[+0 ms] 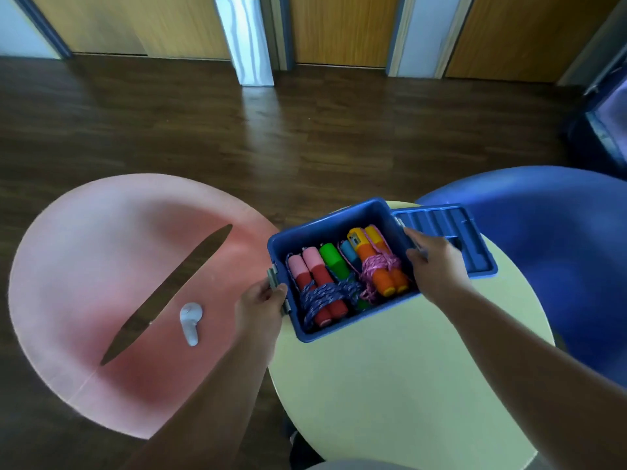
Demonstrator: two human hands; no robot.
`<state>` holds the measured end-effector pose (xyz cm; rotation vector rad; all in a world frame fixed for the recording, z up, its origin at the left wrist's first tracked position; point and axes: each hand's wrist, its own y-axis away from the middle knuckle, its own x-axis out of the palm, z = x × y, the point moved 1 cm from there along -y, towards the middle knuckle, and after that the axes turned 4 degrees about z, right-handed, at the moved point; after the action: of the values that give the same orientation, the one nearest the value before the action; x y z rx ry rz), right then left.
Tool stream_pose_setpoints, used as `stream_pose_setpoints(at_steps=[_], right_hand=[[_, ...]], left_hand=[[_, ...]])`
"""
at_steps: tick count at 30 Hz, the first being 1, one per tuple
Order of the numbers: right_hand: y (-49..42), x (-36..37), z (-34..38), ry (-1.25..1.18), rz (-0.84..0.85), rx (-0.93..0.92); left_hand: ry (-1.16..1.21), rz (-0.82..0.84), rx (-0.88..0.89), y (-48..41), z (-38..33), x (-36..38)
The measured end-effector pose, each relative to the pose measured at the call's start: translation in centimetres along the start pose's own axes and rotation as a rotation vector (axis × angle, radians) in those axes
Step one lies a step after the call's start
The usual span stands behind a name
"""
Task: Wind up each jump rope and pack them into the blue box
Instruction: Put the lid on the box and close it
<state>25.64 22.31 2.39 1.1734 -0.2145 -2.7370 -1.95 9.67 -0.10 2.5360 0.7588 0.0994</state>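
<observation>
1. I judged the winding finished and the step in hand to be settling the blue box (325,334) for closing. Three wound ropes lay inside it: the pink-and-red-handled rope (319,276) on the left, the green-handled rope (334,261) in the middle, and the orange-and-yellow-handled rope (380,266) on the right.
2. The box was at the far-left edge of the round table (390,385), with its left end reaching over that edge. Its lid (451,239) lay open and flat at the table's far edge, just beside the box's right wall.
3. To do this well, I would have kept the box level and drawn it inward from the edge. Before bringing the lid over, I would have pressed any raised cord below the rim. The pink cord sat high and could have caught.
4. The left hand (261,303) was clamped on the box's left end, fingers curled round the wall just under the grey latch (272,278).
5. The right hand (437,266) gripped the right wall, thumb outside and fingers over the rim. It was blurred, so I could not tell whether it also touched the lid.
</observation>
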Motion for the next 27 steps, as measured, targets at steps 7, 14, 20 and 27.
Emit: stream_pose_setpoints(at_steps=[7,14,20,27], right_hand=[[8.8,-3.4,-6.2,-0.111,-0.171,0.176],[15.8,-4.6,-12.1,-0.174,-0.266,0.340],[19.5,-4.6,-14.2,-0.251,-0.302,0.388],[20.7,-4.7,-15.1,-0.308,-0.217,0.353]], left_hand=[[-0.198,0.195,0.121,2.1,0.2,4.1],[-0.374,0.393,0.196,3.8,2.3,7.9],[-0.473,0.426,0.195,5.3,3.4,9.4],[-0.579,0.359,0.236,6.1,4.2,8.3]])
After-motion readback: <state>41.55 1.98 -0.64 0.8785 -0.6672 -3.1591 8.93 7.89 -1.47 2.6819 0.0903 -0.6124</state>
